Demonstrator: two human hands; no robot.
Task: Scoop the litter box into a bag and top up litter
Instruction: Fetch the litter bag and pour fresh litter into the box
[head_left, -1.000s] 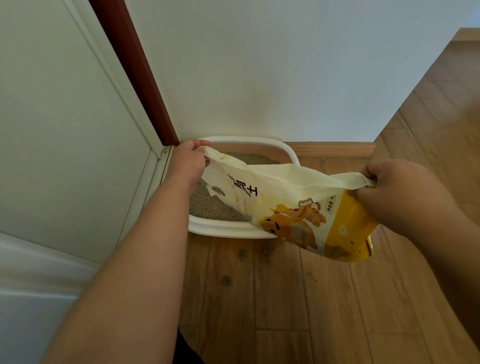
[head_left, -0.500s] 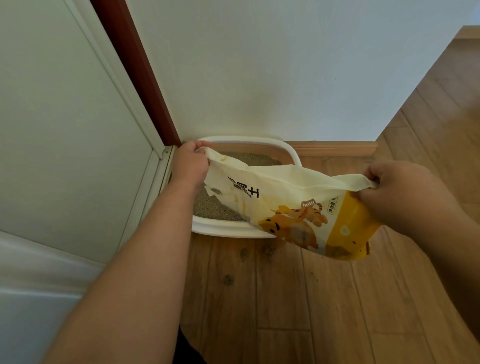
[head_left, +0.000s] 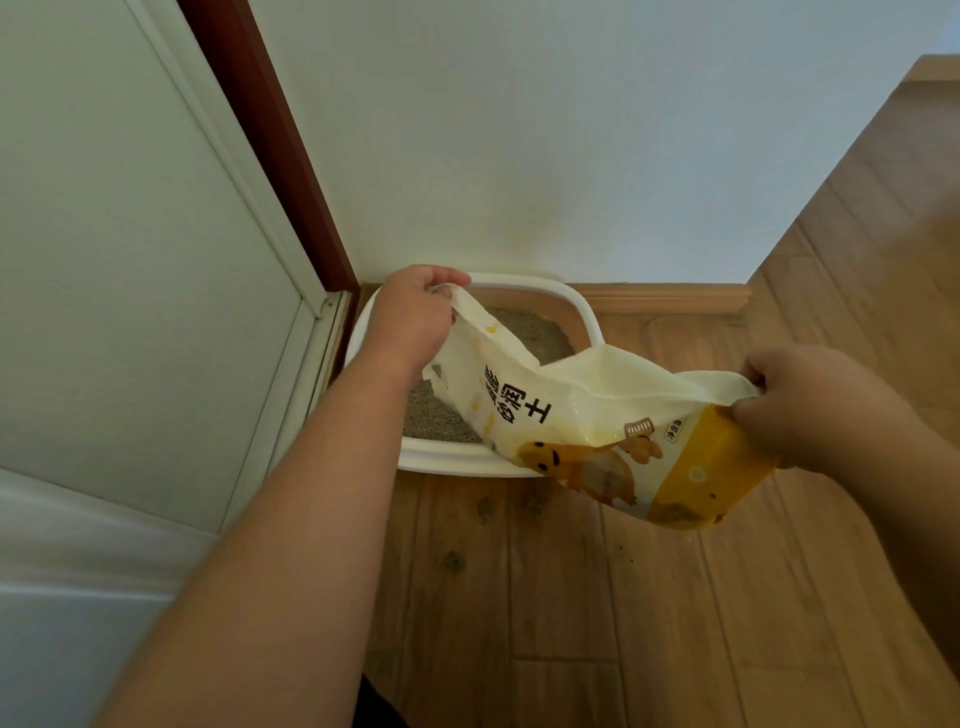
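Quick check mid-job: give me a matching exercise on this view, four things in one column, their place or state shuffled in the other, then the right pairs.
Things:
1. left hand
2. right hand
3. litter bag
4. litter box

Places or states:
A. on the wooden floor against the wall, grey litter inside
B. grips the bag's yellow end, off to the side of the box
C. held in the air, stretched between both hands
D. grips the bag's pale end above the box

Pairs: 1-D, 2-B, 3-C, 4-A
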